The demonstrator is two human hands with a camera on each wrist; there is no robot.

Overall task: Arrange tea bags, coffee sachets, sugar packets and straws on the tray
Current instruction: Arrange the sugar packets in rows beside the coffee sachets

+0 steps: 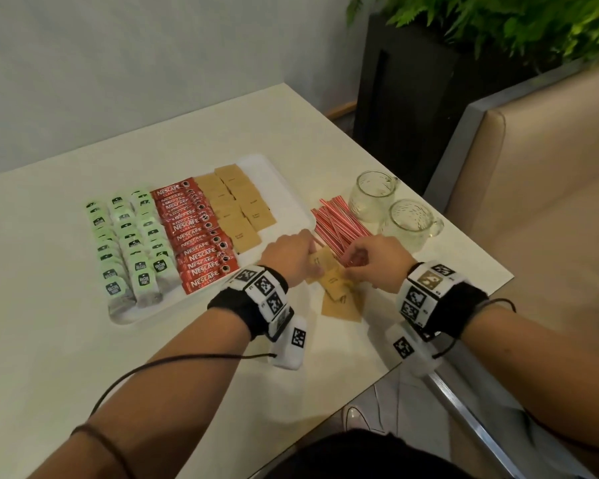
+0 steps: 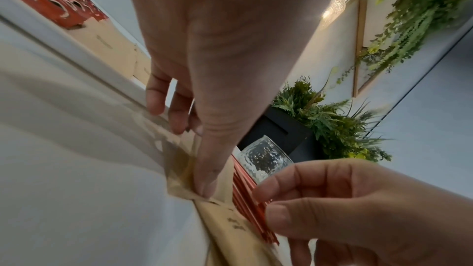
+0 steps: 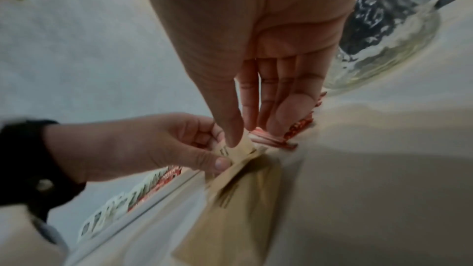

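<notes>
2 clear textured glass mugs (image 1: pixel 393 209) stand upright near the table's (image 1: pixel 66 340) right edge, side by side, handles to the right; the far one (image 1: pixel 371 195) sits just behind the near one (image 1: pixel 410 221). Black planter (image 1: pixel 405 108) w/ green ferns (image 1: pixel 519 19) stands off the far right corner. Beige padded bench seat (image 1: pixel 550 188) runs along the right edge. Pale wall (image 1: pixel 135 57) behind the far edge.

Soft, even indoor light; the wrist views are blurred and strongly warped at the edges, with hand shadows on the table (image 1: pixel 66 340).
</notes>
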